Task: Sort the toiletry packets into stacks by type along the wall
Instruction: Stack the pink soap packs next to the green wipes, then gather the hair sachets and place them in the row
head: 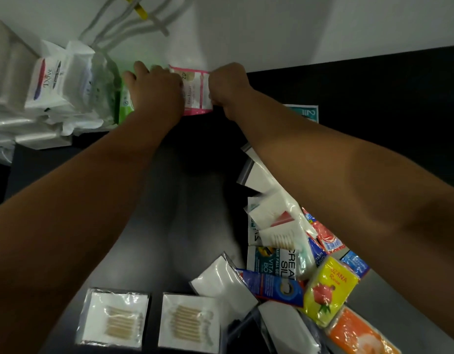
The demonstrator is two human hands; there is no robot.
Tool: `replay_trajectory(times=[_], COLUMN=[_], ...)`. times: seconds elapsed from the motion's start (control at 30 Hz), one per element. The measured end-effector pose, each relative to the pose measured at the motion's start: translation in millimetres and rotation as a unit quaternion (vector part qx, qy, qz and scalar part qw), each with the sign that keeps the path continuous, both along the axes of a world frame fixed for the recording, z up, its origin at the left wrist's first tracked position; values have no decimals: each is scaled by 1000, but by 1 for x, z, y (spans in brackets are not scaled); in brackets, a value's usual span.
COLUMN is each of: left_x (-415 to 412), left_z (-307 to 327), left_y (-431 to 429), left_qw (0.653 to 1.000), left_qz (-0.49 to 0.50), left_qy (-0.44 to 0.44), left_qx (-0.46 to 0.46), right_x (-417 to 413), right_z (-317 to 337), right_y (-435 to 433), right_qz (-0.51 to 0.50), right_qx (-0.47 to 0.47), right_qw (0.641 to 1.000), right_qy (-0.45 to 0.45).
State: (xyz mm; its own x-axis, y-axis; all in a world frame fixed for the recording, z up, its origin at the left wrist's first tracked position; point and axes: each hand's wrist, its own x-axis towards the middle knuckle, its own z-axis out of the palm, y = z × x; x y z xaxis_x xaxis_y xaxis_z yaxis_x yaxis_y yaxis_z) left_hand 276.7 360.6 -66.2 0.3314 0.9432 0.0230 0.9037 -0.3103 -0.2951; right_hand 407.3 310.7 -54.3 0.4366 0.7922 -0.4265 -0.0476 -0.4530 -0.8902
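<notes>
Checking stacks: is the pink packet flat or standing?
Probably flat: pink packet faces up on the dark table, top edge at the wall, between left hand and right hand.

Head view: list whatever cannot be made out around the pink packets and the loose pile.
All in the head view:
- Pink packets: print blurred; count hidden by the left hand and right hand.
- Green packets: mostly covered by the left hand.
- Teal packet: largely behind the right forearm.
- Orange packet: cut off by the bottom edge.
</notes>
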Motion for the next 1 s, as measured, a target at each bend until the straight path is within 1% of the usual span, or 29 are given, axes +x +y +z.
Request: replay_trajectory(times=[0.07, 0.13, 0.2, 0.27, 0.3, 0.37, 0.43, 0.47, 0.53, 0.6, 0.73, 0.8, 0.87, 1.0], left_x=[-3, -5, -4, -2, -1, 0, 1, 1, 1, 2, 17, 34, 55, 97], left_z=[-5, -5, -5, -5, -5, -5, -5, -4, -4, -1, 11, 18, 22, 16], left_y=[-1, -2, -2, -2, -2, -3, -4, -5, -5, -8, -23, -36, -47, -61], left_qw=[1000, 998, 994, 990, 990, 990, 989, 989, 989, 990, 981, 973, 965, 936], left_qz=[-16, -48, -98, -136, -143, -140, -139, -139, -134, -129, -155, -173, -194, -220], left_qy=[6, -19, -41, -28, -15, 7, 15, 17, 16, -7, -118, -153, -172, -220], left_qx=[11, 22, 16, 0, -10, -31, -46, -51, -61, -62, -20, -15, -40, -165], right_x=[-1, -2, -3, -7, -9, -12, -15, -15, -10, 2, 39, 66, 92, 139], right_z=[-6, -10, -11, -7, -5, -1, 0, 2, 4, 4, 10, 10, 9, 2], right_y=[2, 1, -1, -6, -8, -14, -16, -18, -23, -30, -55, -67, -79, -106], right_qz=[19, 46, 68, 102, 107, 102, 102, 107, 110, 113, 118, 108, 92, 122], right_qx=[-5, -9, -7, -3, 3, 18, 29, 32, 32, 40, 60, 67, 47, -32], right_qw=[999, 996, 994, 991, 992, 994, 994, 994, 993, 990, 972, 959, 952, 917], right_qy=[-39, -74, -87, -83, -59, -17, 3, -1, -35, -76, -194, -252, -289, -380])
